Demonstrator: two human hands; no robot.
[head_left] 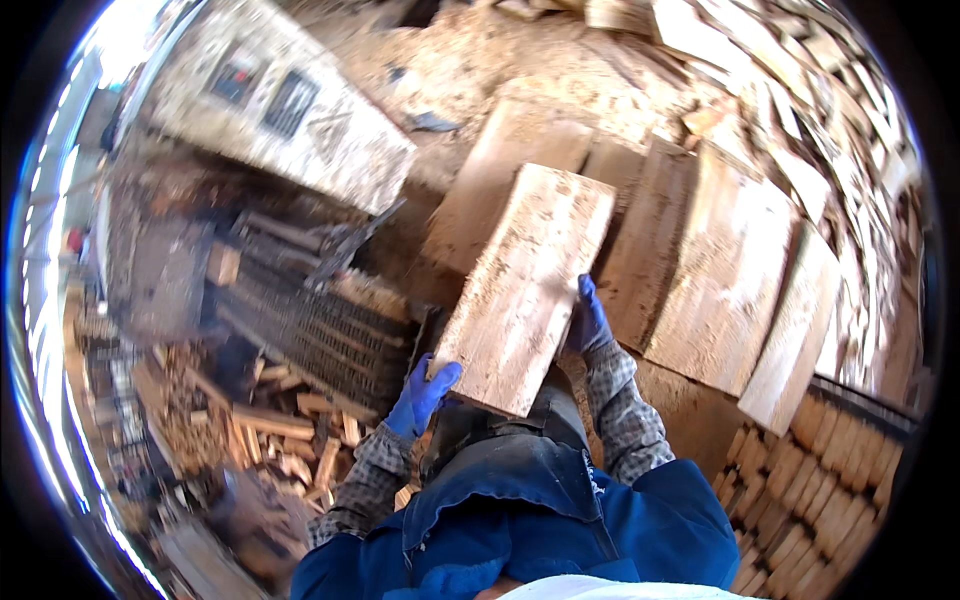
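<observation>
A thick, sawdust-specked wooden plank (527, 290) is held out in front of my body, slanting from near left to far right. My left hand (422, 398), in a blue glove, grips its near left corner with the thumb on top. On its right edge is my right hand (589, 316), also blue-gloved, with the fingers mostly hidden under the wood. Just right of the held plank lie more wide planks (722, 268), side by side and dusted with sawdust. Another wide plank (505, 170) lies beyond it.
A dusty machine housing (290, 110) with a control panel stands at far left. Nearer is a dark ridged conveyor bed (310, 320). Scrap wood pieces (270, 425) lie at lower left. Neatly stacked boards (815, 490) fill the lower right; rough slabs (850, 150) are piled at far right.
</observation>
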